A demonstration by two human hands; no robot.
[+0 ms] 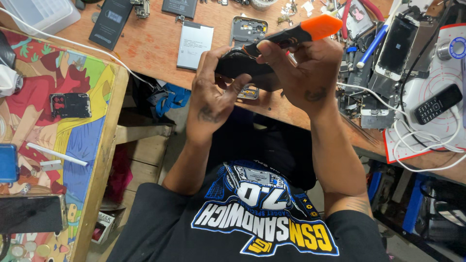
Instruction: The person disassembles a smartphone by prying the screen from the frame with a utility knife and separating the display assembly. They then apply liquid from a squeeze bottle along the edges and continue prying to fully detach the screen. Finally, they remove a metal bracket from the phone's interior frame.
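Note:
My left hand grips a black phone held up over the wooden bench edge. My right hand holds a tool with a black and orange handle, its working end pressed at the top of the phone. Both hands are close together, thumbs meeting on the phone. The phone's lower part is hidden by my fingers.
On the wooden bench lie a phone battery, a dark phone frame and a black phone back. A button phone and white cables sit at right. A colourful mat at left carries a black cover.

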